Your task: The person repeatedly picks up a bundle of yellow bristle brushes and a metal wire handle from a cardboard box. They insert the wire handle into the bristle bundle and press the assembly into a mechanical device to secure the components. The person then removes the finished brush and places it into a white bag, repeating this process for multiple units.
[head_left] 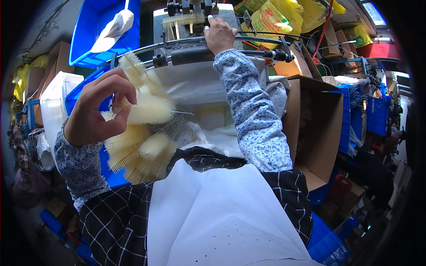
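My left hand [100,108] is raised at the left, its fingers curled into a ring with the thumb. At that ring sits one end of a cream bristle brush [153,108]; the curled fingers partly hide the contact. More cream brushes [133,148] with twisted-wire stems lie heaped below it. Farther off, my right hand [220,36] reaches to a bench machine [195,8]. Its fingertips close at the wire end of another pale brush [183,20], which lies horizontally across the machine.
A dark padded bar [193,55] runs along the machine's front. White sheeting [199,88] hangs below it. A blue bin [84,42] with a white cap stands at the far left. At the right is an open cardboard box [317,128]; yellow bags [270,22] lie behind.
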Tool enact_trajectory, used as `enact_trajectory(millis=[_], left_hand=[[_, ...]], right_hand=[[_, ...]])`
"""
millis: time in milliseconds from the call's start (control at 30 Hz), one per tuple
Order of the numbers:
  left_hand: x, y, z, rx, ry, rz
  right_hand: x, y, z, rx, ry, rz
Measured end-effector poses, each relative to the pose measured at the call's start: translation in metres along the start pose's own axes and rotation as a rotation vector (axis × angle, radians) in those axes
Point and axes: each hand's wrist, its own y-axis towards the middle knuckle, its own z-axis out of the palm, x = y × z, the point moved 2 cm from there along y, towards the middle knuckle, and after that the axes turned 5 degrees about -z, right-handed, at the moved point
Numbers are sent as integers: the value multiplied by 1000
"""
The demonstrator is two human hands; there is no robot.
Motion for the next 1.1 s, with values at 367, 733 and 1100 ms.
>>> enact_trajectory(millis=[367,733,1100], left_hand=[[27,-25,-13,-155,-155,-121],[38,4,-1,-66,-295,-45],[44,50,79,-111,-367,-79]], right_hand=[[-133,9,-18,-31,126,-50],[-169,16,-77,236,-172,-236],[8,-107,-110,847,1286,-111]])
